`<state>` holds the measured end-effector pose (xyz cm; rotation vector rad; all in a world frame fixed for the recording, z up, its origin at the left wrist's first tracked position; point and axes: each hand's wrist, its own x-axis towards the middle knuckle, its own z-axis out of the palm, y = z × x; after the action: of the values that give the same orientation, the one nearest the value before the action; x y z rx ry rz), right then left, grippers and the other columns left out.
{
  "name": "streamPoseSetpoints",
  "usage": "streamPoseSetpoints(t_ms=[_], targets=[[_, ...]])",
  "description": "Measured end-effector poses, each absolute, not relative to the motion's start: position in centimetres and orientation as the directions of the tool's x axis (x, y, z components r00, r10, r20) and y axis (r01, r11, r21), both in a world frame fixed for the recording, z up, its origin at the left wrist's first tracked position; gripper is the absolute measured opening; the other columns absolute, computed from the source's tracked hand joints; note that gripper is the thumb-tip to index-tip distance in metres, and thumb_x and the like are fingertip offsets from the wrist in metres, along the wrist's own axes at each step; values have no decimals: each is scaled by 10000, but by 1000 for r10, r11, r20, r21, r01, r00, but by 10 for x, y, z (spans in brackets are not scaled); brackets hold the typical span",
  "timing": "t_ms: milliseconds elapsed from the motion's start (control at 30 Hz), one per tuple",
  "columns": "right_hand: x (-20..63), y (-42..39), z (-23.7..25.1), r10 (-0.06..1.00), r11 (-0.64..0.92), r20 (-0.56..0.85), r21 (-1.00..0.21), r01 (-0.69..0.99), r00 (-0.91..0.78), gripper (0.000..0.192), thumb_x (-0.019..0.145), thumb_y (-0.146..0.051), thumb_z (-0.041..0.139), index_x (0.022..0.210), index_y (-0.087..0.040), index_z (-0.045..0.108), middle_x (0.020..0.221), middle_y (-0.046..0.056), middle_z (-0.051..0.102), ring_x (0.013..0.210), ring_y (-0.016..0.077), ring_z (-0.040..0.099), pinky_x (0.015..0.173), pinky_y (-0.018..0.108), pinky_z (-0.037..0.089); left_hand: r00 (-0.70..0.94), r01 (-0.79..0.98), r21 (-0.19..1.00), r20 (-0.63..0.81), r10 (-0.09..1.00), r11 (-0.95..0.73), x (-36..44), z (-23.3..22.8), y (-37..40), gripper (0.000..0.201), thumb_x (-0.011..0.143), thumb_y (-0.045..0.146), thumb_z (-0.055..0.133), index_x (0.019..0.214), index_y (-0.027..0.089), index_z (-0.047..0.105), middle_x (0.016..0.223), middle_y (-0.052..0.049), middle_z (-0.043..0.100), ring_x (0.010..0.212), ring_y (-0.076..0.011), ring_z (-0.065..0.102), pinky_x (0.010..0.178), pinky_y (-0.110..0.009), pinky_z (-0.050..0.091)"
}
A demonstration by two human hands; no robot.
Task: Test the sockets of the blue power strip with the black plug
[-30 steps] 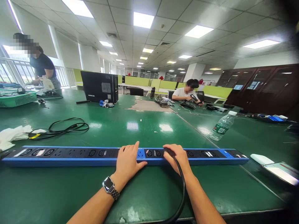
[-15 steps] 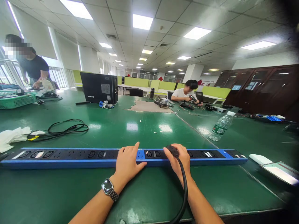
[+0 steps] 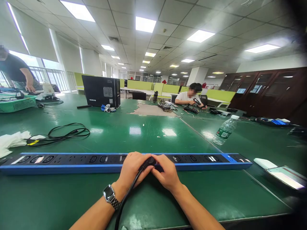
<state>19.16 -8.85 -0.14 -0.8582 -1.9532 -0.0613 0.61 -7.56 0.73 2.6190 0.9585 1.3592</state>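
Black plug (image 3: pixel 150 160) is sitting at the blue power strip (image 3: pixel 72 161), mid-length on the green table (image 3: pixel 144 134); I'm seeing both hands closing on it: left hand (image 3: pixel 132 169) and right hand (image 3: pixel 166 174) touching (cable (image 3: pixel 124 201) trailing toward me). Water bottle (image 3: pixel 224 131) lying well right.

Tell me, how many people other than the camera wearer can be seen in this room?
2. One person stands at the far left by the green basket; another person sits at the far table. Others may be hidden.
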Motion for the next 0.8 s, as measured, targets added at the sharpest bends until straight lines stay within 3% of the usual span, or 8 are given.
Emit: streamPoseSetpoints(t_ms=[100,267,600,800], targets=[[193,-87,-3,536,762,792,-306,570,-291,354,897,-312,598,1239,-221,585,1018,74,705,882,203,645,773,353,535,338,540,346,746,573,-768,4,7,-73,267,929,360,530,1135,213,617,995,-70,715,901,-201,642,827,-347,484],[200,-84,-5,581,669,809,-413,617,-89,163,897,-264,583,1029,-200,655,861,51,679,781,175,616,700,313,514,152,632,456,720,677,-626,-5,4,-65,217,916,332,557,1086,220,631,1036,-61,721,940,-204,660,861,-346,502],[195,-84,-1,597,658,801,-457,599,-44,160,906,-202,528,774,-196,620,734,21,628,680,148,555,643,280,438,183,692,395,714,676,-605,1,-7,-59,232,864,365,652,1050,229,677,907,-37,741,793,-183,671,754,-306,502],[193,-85,-2,587,666,808,-448,596,-48,184,904,-195,524,732,-197,587,698,14,600,658,143,530,629,275,416,195,748,401,628,753,-528,8,3,-60,270,830,378,698,1054,229,689,890,-40,743,785,-202,662,744,-322,492]])
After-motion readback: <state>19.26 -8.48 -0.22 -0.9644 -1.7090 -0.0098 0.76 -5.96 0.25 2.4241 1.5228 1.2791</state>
